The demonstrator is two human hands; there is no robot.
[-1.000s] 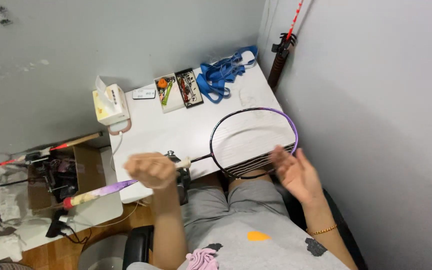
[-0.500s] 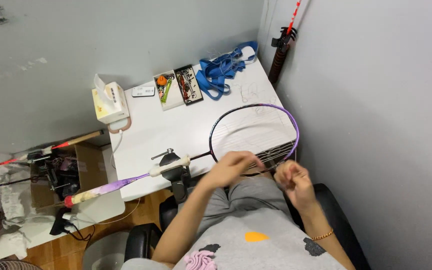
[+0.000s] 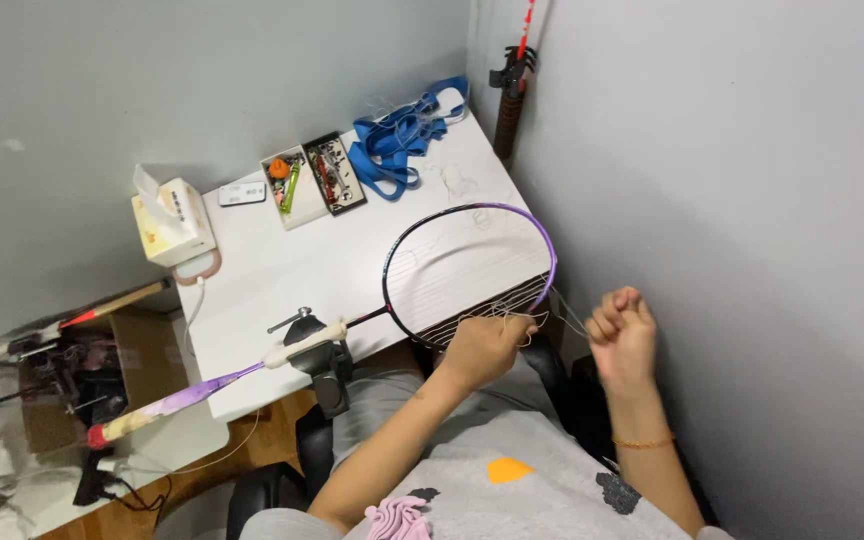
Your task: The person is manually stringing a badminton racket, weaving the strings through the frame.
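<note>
While the badminton racket (image 3: pixel 452 270) lies across the white table (image 3: pixel 282 270), its shaft clamped in a black vise (image 3: pixel 322 360) at the near edge, we pinch the strings at the lower frame with our left hand (image 3: pixel 487 345). Our right hand (image 3: pixel 624 330), a closed fist, grips loose string (image 3: pixel 567 312) just beside the frame.

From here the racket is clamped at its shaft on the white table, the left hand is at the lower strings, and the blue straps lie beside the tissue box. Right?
Not quite. In the head view the blue straps lie at the far corner of the table, well away from the tissue box. The rest holds: the racket is clamped at its shaft, and the left hand is at the lower strings.
</note>
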